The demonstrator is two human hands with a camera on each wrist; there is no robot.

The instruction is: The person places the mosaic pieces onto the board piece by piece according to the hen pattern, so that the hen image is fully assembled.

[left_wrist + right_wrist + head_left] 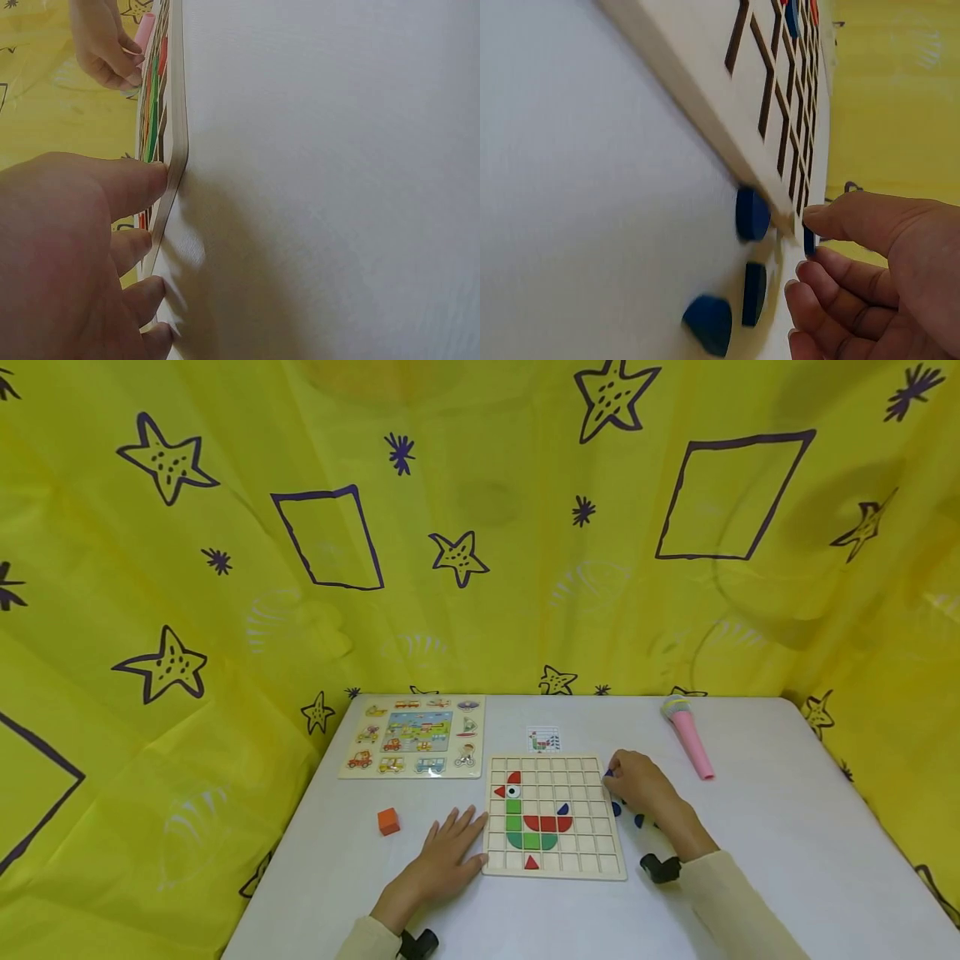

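Observation:
On the table lies a wooden grid board [611, 864], with red, green and blue pieces forming a bird shape and a round eye piece [513, 791]. My left hand [446, 860] rests flat with fingers spread, its thumb and fingertips touching the board's left edge. At the board's upper right edge, my right hand [642, 783] pinches a small blue piece [809, 238] between thumb and finger. Beneath that hand, several loose blue pieces [751, 214] lie beside the board, partly hidden in the head view. A blue piece [563, 809] sits in a cell above the red ones.
Behind the board lies a small picture card [543, 739] with a similar bird. A vehicle puzzle board [482, 735] is at the back left, an orange cube [387, 821] in front of it. A pink microphone [692, 743] lies at the back right. A yellow curtain [495, 627] hangs behind the table.

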